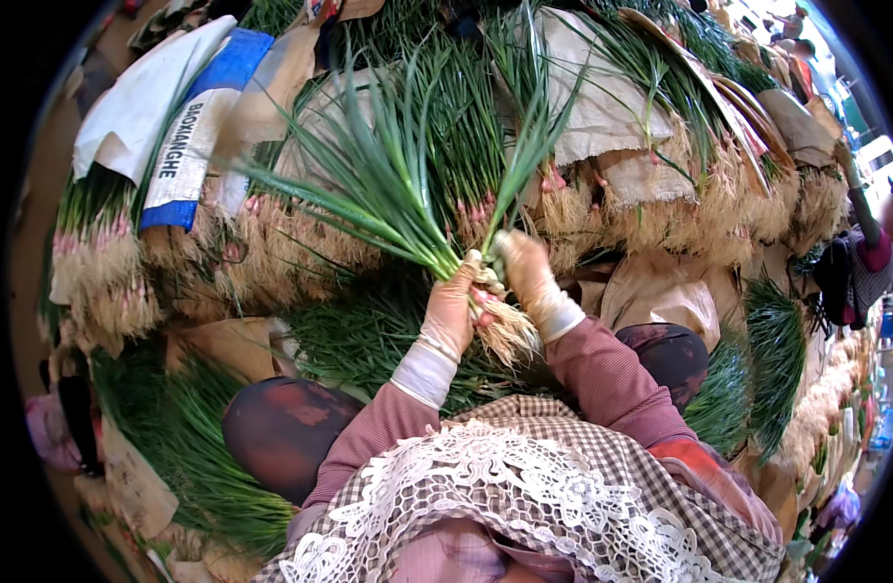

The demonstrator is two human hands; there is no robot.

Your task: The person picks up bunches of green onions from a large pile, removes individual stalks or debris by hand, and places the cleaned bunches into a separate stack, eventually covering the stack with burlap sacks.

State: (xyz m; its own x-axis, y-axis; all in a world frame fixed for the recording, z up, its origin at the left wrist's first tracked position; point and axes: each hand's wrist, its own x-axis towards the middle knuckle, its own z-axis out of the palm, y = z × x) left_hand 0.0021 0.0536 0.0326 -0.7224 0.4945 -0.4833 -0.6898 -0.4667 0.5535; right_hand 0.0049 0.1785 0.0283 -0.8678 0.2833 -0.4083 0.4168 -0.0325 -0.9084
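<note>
A bunch of green onions (408,175) stands fanned out in front of me, leaves pointing up and away, pink bulbs and pale roots hanging toward my lap. Wrapped around the lower stalks, just above the bulbs, is my gloved left hand (450,309). My gloved right hand (526,270) is closed at the base of a smaller group of stalks leaning right, close beside the left hand. Its fingers are partly hidden and slightly blurred. The bulbs (483,303) show between and below both hands.
Beyond my hands lies a long row of green onions (466,126), partly covered by brown paper sheets (602,97) and a blue-and-white sack (199,136). Loose green leaves (369,335) lie between my knees. More onion heaps (208,447) flank me. At right is another person (859,253).
</note>
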